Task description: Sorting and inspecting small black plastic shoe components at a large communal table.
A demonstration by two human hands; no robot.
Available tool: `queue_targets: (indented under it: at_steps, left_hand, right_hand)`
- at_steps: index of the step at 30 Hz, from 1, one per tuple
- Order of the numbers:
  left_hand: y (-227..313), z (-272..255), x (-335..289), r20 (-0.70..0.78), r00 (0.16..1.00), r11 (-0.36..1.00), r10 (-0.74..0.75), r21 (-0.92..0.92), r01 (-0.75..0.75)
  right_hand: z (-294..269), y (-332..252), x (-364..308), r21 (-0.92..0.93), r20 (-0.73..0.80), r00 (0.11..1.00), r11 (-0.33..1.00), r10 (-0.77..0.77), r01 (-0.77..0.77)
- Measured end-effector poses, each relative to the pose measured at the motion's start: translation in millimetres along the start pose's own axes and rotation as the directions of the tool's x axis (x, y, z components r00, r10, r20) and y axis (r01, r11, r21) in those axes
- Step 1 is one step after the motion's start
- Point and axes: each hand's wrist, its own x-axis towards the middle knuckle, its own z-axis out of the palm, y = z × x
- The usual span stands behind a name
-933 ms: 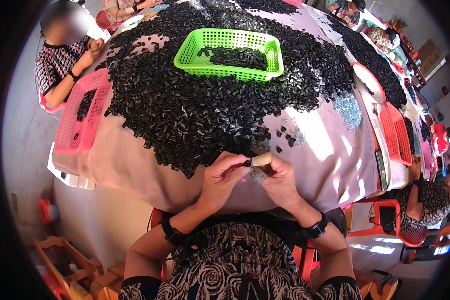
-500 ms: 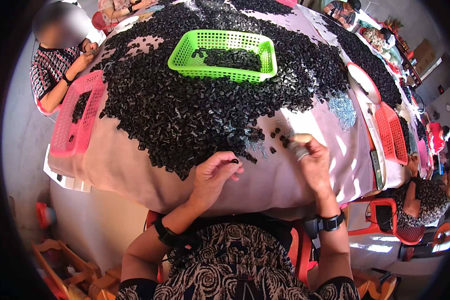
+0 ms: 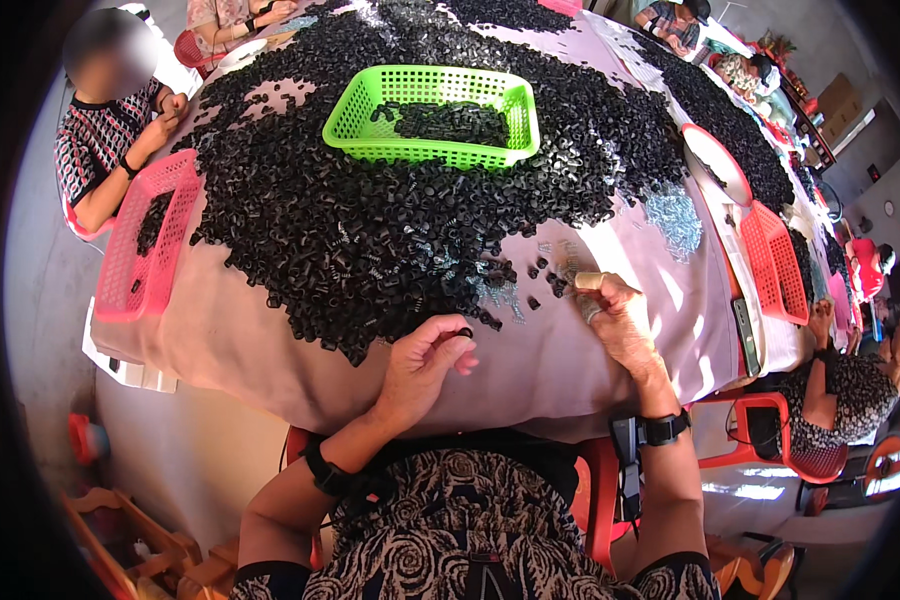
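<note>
My left hand [image 3: 422,365] is closed in a pinch at the near edge of the pile, with a small black plastic part [image 3: 465,332] between thumb and forefinger. To its right, my right hand [image 3: 618,318] hovers low over the cloth beside a few loose black parts [image 3: 553,278]. Two of its digits wear covers, one beige and one greyish. They point left with a gap between them, and I see nothing held there. Small metal springs [image 3: 500,293] lie at the pile's edge between my hands. A large heap of black plastic parts [image 3: 370,225] spreads ahead.
A green basket [image 3: 430,153] with black parts stands on the heap. Pink basket [image 3: 148,240] at left, red basket [image 3: 773,262] and white dish [image 3: 718,166] at right. More springs [image 3: 675,220] lie right of the heap, a phone [image 3: 744,322] by the edge. Other people sit around.
My right hand's fingers have spread from a blurred, curled position and now point left. My left hand keeps its pinch on the black part. The view has shifted slightly.
</note>
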Motion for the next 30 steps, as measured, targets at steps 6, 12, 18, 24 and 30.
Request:
queue_targets:
  at_steps: [6, 12, 18, 24, 30]
  left_hand:
    - [-0.7, 0.6, 0.6, 0.039, 0.999, 0.999, 0.036, 0.009, -0.036]
    - [-4.3, -0.5, 0.9, 0.067, 0.997, 0.998, 0.038, 0.045, -0.041]
    - [-2.1, -0.9, -0.2, 0.073, 0.997, 0.998, 0.031, 0.051, -0.035]
    - [-1.3, 1.9, -0.3, 0.059, 0.998, 0.999, 0.023, 0.048, -0.026]
    - [0.8, 1.5, 0.7, 0.089, 0.995, 0.996, 0.04, 0.076, -0.047]
  right_hand:
    - [2.7, -10.3, 8.2, -0.33, 0.066, 0.962, 0.904, -0.265, 0.272]
    - [5.5, -19.8, 11.0, -0.301, 0.101, 0.949, 0.9, -0.299, 0.315]
    - [7.6, -14.4, 6.4, -0.235, 0.078, 0.981, 0.953, -0.18, 0.193]
    - [13.4, -48.1, -4.9, -0.038, 0.1, 0.993, 0.997, -0.067, 0.071]
    - [40.4, -89.4, -14.4, 0.174, 0.211, 0.962, 0.975, -0.174, 0.138]
